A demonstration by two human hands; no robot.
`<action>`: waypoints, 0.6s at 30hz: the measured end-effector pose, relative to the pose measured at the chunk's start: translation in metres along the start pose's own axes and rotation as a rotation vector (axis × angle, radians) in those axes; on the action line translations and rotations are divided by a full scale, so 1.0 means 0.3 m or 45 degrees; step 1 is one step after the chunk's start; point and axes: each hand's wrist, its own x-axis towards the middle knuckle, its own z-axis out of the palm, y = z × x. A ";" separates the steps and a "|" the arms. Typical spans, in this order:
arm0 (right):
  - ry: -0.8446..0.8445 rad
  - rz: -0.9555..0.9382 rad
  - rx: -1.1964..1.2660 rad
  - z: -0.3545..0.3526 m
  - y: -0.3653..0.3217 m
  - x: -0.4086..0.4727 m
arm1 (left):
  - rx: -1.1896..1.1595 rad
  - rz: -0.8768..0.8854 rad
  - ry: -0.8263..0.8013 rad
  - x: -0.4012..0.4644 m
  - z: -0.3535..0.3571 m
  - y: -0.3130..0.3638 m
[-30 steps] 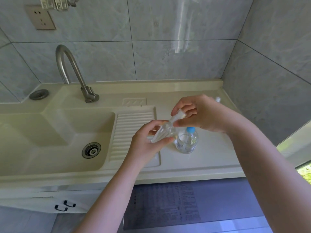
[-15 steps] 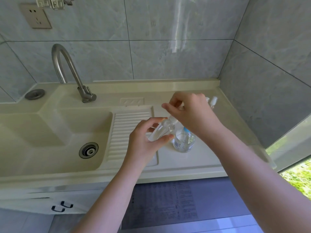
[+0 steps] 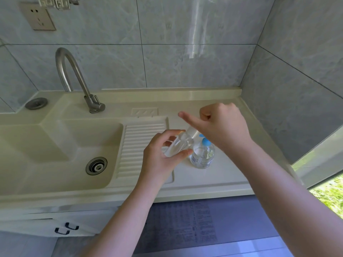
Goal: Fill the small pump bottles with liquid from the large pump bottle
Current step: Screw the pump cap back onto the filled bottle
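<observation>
Left hand [image 3: 163, 154] grasps a small clear pump bottle [image 3: 179, 145], fingers and thumb curled round its body, the bottle held tilted above the counter [image 3: 213, 179] with its neck toward the right hand [image 3: 220, 128]. Right hand sits over the neck end, index finger extended, remaining fingers curled; whether they pinch the cap or pump head cannot be told, as the hand covers that part. Large pump bottle [image 3: 202, 154], clear with a blue pump top, stands upright on the counter just beside and right of the held bottle, partly under the right wrist. Sink basin [image 3: 65, 145] and tap [image 3: 78, 80] lie to the left, well apart. Judged progress: early or mid-stage, the small bottle appearing to be opened or closed at the neck; no transfer of liquid is under way. Fill level of the small bottle is hard to read through clear plastic. No other small bottle can be made out
</observation>
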 end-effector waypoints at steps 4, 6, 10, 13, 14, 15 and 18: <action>-0.153 0.112 0.025 0.010 0.001 -0.010 | 0.005 0.014 0.008 -0.001 -0.002 -0.006; -0.471 0.187 0.512 -0.022 0.009 -0.012 | 0.012 0.013 0.007 0.006 -0.007 -0.004; -0.700 0.086 1.171 -0.064 0.052 -0.025 | 0.006 -0.005 0.016 0.018 -0.017 -0.001; -0.429 0.182 1.106 -0.054 0.063 -0.032 | 0.019 0.002 0.009 0.019 -0.006 0.000; -0.313 0.199 0.946 -0.047 0.058 -0.033 | 0.021 0.001 0.001 0.019 0.002 0.000; -0.192 0.177 0.689 -0.039 0.053 -0.031 | 0.020 -0.003 -0.005 0.017 0.007 0.000; -0.105 0.154 0.288 -0.035 0.050 -0.035 | -0.001 -0.026 -0.047 0.016 0.021 0.006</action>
